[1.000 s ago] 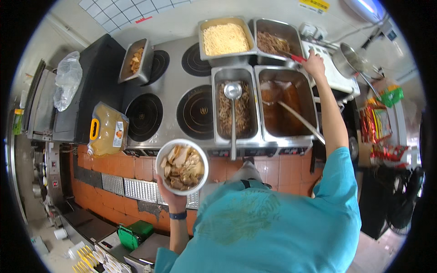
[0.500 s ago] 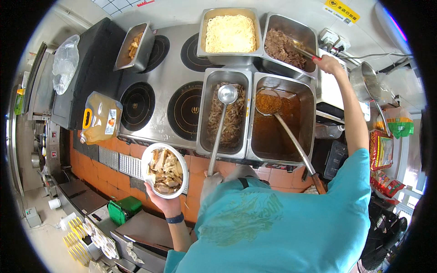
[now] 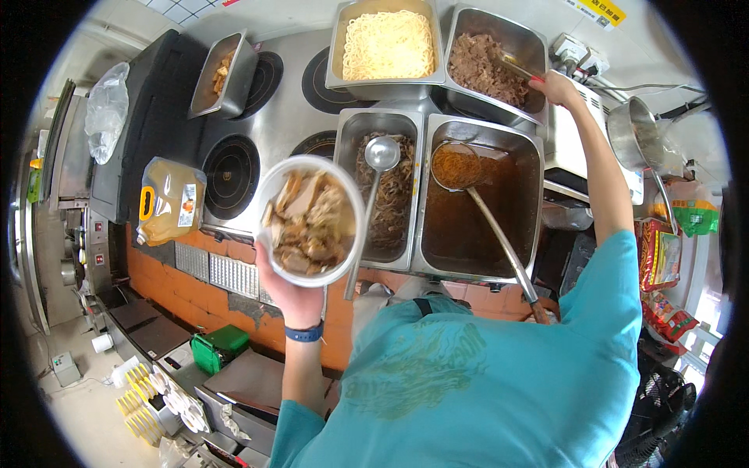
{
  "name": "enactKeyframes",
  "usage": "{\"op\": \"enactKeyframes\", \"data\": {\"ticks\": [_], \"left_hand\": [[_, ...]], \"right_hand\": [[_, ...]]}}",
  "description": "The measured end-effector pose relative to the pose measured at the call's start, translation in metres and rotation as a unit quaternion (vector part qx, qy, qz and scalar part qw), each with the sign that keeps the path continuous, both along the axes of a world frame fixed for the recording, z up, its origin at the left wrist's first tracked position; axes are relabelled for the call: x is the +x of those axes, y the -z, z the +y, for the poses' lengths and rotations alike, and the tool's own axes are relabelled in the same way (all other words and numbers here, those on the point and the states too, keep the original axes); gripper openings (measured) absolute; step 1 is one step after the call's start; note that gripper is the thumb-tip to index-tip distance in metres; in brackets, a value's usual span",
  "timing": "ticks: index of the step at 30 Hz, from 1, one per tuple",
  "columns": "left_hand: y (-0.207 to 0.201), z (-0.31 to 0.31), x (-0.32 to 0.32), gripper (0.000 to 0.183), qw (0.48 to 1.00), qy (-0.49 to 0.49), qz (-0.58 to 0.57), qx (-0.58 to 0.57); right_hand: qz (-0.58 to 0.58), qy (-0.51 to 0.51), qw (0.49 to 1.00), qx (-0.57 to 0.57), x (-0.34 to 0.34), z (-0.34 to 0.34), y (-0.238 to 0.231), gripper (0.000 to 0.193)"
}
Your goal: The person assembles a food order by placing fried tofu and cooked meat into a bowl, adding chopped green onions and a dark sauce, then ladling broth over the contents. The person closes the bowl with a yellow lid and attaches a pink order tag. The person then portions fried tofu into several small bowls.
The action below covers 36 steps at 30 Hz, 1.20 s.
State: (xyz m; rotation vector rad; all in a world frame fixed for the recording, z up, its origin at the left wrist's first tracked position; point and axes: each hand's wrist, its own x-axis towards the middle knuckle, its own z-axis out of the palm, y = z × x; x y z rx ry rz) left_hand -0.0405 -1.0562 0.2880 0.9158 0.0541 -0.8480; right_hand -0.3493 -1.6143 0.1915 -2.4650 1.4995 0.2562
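My left hand [image 3: 289, 290] is closed round the side of a white bowl [image 3: 269, 175], lifting it over the front edge of the cooktop. Sliced meat and pale, mushroom-like pieces [image 3: 308, 226] fill the bowl. At the far right my right hand [image 3: 557, 87] grips a red-handled metal serving tool [image 3: 518, 67]. The tool's tip reaches into brown cooked meat [image 3: 482, 69] in a deep steel pan [image 3: 538, 35]; whether it is tongs or a spoon I cannot tell.
Noodles [image 3: 388, 45] fill the pan beside the meat. Nearer are shredded food [image 3: 394, 207] with a ladle [image 3: 382, 154] and brown broth [image 3: 476, 234] with a strainer [image 3: 457, 165]. Left are a small steel pan [image 3: 234, 92], a jug of yellowish liquid [image 3: 172, 201] and round burners [image 3: 232, 175].
My left hand has raised the bowl up and to the right, so it looks larger and covers part of the front burner. My right hand stays at the meat pan, shifted slightly.
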Motion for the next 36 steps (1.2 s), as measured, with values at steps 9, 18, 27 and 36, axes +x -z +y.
{"op": "enactKeyframes", "data": {"ticks": [9,18,27,36], "left_hand": [[0.013,-0.091,-0.02,0.064,0.994,0.107,0.001,-0.032],[0.062,-0.197,-0.046,0.059,0.981,0.176,0.059,-0.052],[0.097,-0.233,-0.066,0.067,0.974,0.201,0.105,-0.03],[0.088,-0.221,-0.069,0.07,0.97,0.212,0.106,-0.056]], "right_hand": [[-0.088,0.062,0.994,-0.002,-0.048,0.093,-0.095,0.055],[-0.152,0.063,0.986,-0.025,-0.062,0.172,-0.142,0.05],[-0.185,0.033,0.982,-0.026,-0.071,0.262,-0.227,0.035],[-0.116,-0.061,0.991,-0.034,-0.036,0.306,-0.226,0.038]]}}
